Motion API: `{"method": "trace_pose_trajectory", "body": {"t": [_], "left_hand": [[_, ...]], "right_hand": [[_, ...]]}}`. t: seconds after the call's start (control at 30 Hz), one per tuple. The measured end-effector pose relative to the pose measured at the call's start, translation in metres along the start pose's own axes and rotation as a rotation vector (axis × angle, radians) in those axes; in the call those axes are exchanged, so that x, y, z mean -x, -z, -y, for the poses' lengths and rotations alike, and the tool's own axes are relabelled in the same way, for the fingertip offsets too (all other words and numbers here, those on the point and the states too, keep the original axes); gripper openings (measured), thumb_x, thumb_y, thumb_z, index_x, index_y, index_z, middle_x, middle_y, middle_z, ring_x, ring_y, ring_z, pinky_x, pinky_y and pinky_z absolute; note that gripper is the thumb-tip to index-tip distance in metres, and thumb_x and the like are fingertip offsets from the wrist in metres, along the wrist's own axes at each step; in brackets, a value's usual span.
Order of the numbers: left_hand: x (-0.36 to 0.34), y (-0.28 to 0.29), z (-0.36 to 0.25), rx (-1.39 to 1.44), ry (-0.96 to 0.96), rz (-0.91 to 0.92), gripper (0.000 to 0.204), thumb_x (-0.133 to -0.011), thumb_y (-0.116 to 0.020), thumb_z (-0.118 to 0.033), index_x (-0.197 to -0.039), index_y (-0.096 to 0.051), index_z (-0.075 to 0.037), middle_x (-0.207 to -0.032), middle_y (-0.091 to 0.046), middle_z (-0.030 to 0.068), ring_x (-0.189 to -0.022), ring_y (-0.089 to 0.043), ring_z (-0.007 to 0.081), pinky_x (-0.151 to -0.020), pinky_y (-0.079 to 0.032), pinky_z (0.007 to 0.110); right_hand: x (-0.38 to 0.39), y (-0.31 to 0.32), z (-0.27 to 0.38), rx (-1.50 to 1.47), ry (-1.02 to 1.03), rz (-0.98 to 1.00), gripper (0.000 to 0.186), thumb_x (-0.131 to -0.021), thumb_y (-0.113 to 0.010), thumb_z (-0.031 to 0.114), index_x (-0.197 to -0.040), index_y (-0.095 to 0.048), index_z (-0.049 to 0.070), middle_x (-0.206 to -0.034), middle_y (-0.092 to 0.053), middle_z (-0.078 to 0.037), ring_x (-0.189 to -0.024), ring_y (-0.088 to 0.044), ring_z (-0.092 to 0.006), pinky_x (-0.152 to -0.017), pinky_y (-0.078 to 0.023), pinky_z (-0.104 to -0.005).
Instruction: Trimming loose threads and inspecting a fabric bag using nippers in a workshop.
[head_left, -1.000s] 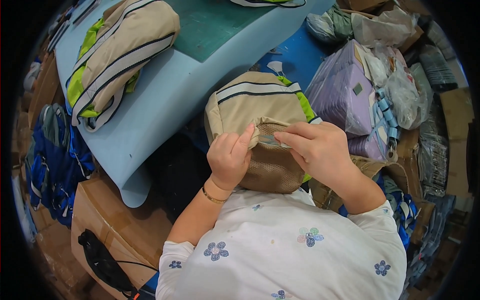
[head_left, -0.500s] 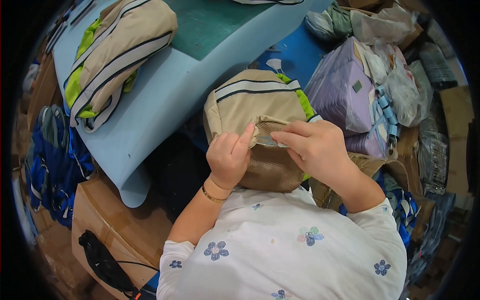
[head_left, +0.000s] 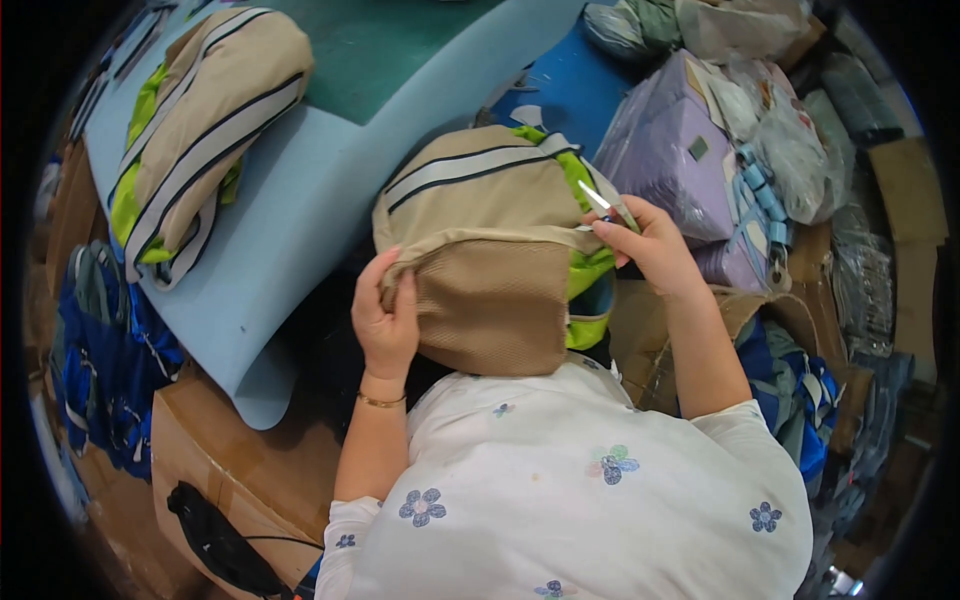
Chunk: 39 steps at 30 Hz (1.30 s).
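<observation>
head view: beige bag (head_left: 465, 205), before the torso, mesh panel (head_left: 490, 310) nearest the white shirt (head_left: 560, 480). left hand (head_left: 385, 315): thumb and fingers pinched on the panel's left edge. right hand (head_left: 640, 240): fingers closed round small scissors (head_left: 597, 202), tips bare; any fabric also pinched, cannot tell. hazard, judged: blades nicking lime-green fabric (head_left: 590, 265), should the bag slip or twist. surroundings: second beige bag (head_left: 225, 110) on light-blue table (head_left: 290, 190), left; plastic-wrapped purple stack (head_left: 665, 150), right, likely crowding outward reach; cardboard box (head_left: 230, 440), lower left.
</observation>
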<state>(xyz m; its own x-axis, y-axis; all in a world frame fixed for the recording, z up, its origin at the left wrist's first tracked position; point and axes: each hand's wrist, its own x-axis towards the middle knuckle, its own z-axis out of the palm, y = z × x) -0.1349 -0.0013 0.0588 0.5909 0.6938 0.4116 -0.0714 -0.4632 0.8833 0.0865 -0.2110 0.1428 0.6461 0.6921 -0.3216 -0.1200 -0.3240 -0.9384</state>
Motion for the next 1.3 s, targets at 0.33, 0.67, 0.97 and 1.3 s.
{"method": "trace_pose_trajectory", "body": {"t": [0.33,0.67,0.97,1.3], "left_hand": [[-0.015,0.001,-0.008,-0.451,-0.042,0.152,0.037,-0.088,-0.056,-0.004,-0.125,-0.049,-0.003,-0.116,-0.055,0.0128,-0.106,-0.054,0.0266,-0.091,-0.042,0.033],[-0.050,-0.080,-0.064,-0.609,-0.462,0.351,0.041,-0.077,-0.069,-0.029,-0.109,-0.062,-0.003,-0.107,-0.062,0.0129,-0.101,-0.056,0.0283,-0.088,-0.040,0.042],[-0.035,-0.061,-0.049,-0.294,-0.086,0.849,0.040,-0.069,-0.076,-0.025,-0.099,-0.060,-0.004,-0.093,-0.060,0.0119,-0.095,-0.055,0.0297,-0.086,-0.036,0.037],[-0.019,-0.044,-0.035,0.440,0.698,0.716,0.030,-0.073,-0.072,-0.001,-0.098,-0.056,-0.004,-0.094,-0.059,-0.0021,-0.085,-0.055,0.0061,-0.073,-0.047,0.021]], "right_hand": [[0.005,0.000,-0.033,0.323,0.194,-0.036,0.021,-0.080,-0.071,0.012,-0.096,-0.059,0.004,-0.078,-0.058,0.003,-0.065,-0.051,-0.0027,-0.056,-0.042,-0.0206],[0.005,-0.026,-0.073,-0.094,0.036,-0.183,0.018,-0.081,-0.070,0.012,-0.095,-0.062,0.006,-0.079,-0.059,0.004,-0.060,-0.050,-0.0028,-0.050,-0.041,-0.0195],[0.003,-0.014,-0.079,0.074,0.032,-0.137,0.015,-0.083,-0.070,0.014,-0.093,-0.065,0.005,-0.076,-0.061,0.002,-0.060,-0.053,-0.0038,-0.050,-0.043,-0.0202],[0.013,-0.006,-0.017,-0.099,0.100,-0.077,0.013,-0.082,-0.069,0.010,-0.092,-0.062,0.006,-0.077,-0.059,0.004,-0.058,-0.049,-0.0024,-0.049,-0.039,-0.0180]]}}
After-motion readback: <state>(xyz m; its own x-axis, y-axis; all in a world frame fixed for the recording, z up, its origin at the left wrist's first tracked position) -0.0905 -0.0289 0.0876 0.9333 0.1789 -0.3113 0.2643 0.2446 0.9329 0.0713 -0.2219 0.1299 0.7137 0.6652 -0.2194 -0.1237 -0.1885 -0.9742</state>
